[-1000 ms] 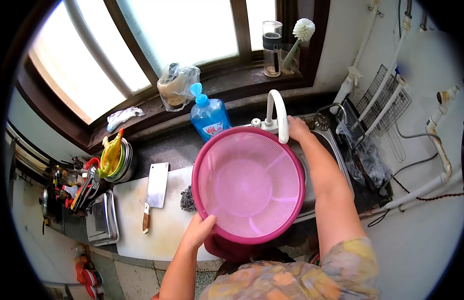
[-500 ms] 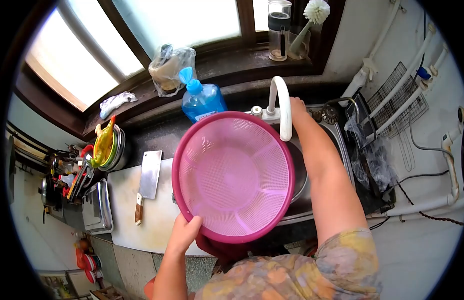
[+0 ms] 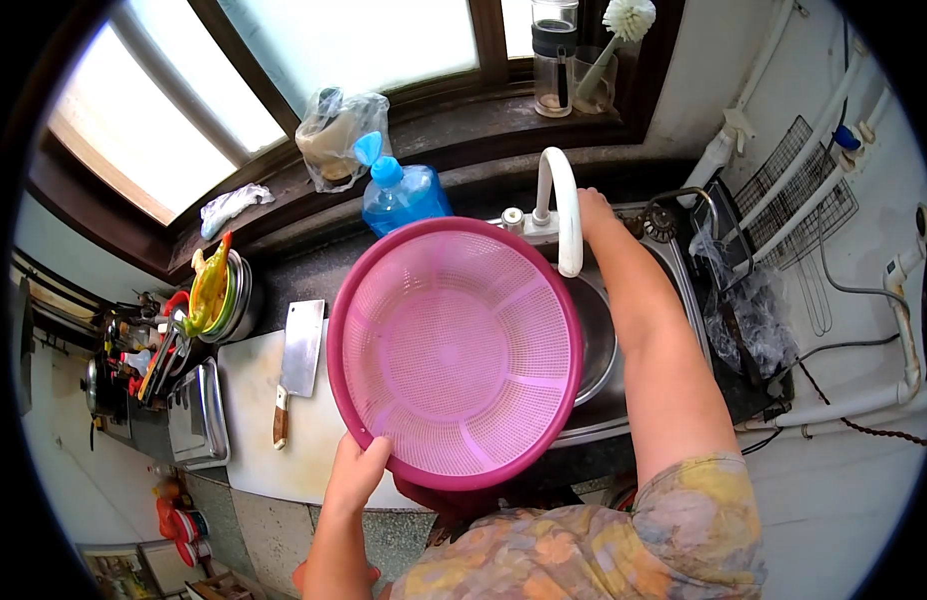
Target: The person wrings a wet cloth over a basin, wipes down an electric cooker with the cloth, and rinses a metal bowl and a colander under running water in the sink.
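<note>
My left hand (image 3: 359,470) grips the near-left rim of a large pink plastic colander (image 3: 439,350), thumb over the edge. The colander is tilted toward me, appears empty, and covers part of the sink. Stretched past the sink, my right hand (image 3: 596,212) is curled at the right end of the white tap (image 3: 559,215). The spout partly hides its fingers, and what they hold is out of sight. A metal bowl (image 3: 599,345) shows in the sink (image 3: 624,410) beneath the colander's right edge. No water is visible from the spout.
A cleaver (image 3: 302,350) lies on the white cutting board (image 3: 249,400) at left. Behind the colander stands a blue bottle (image 3: 409,195). Stacked bowls (image 3: 239,295) are at the far left; a black rack (image 3: 719,225) and plastic bag (image 3: 759,310) sit at right.
The colander and my left hand have shifted slightly left, showing more of the metal bowl in the sink. My right hand stays at the tap.
</note>
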Tool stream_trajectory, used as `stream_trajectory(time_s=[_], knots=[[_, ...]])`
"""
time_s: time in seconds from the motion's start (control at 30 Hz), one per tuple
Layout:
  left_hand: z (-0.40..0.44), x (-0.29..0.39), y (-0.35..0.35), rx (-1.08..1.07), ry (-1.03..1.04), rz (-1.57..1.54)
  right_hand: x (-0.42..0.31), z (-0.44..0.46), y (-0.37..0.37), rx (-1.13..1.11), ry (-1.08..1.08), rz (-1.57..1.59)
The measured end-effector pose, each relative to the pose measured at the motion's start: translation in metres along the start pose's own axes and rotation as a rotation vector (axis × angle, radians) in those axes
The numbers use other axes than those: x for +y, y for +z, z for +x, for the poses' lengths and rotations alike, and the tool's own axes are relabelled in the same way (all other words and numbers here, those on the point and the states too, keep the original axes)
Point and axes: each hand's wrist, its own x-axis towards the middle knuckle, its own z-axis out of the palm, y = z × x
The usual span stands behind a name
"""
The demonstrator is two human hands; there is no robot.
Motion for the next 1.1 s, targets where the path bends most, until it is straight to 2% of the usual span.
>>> stream_trajectory(time_s=[0.67,0.77,0.83,0.87,0.93,1.03,1.1], knots=[[0.0,-0.009,0.003,0.011,-0.015,-0.092,0.003,-0.001,0.0,-0.023,-0.024,-0.002],[0.002,-0.013,0.005,-0.003,-0.009,-0.128,0.004,-0.011,0.005,-0.096,0.058,0.092],[0.005,-0.016,0.007,0.028,0.027,-0.147,0.015,-0.018,0.033,0.16,-0.012,0.18],[0.006,-0.016,0.007,0.022,0.025,-0.145,0.022,-0.022,0.048,0.158,-0.006,0.179],[0.007,-0.017,0.007,0.011,0.036,-0.137,0.035,-0.035,0.069,0.404,-0.099,0.368],[0.015,-0.03,0.003,-0.024,0.093,-0.062,0.044,-0.084,0.083,0.318,-0.033,0.725],[0.013,-0.025,0.009,-0.016,0.093,-0.089,0.036,-0.135,0.074,0.275,-0.002,0.802]])
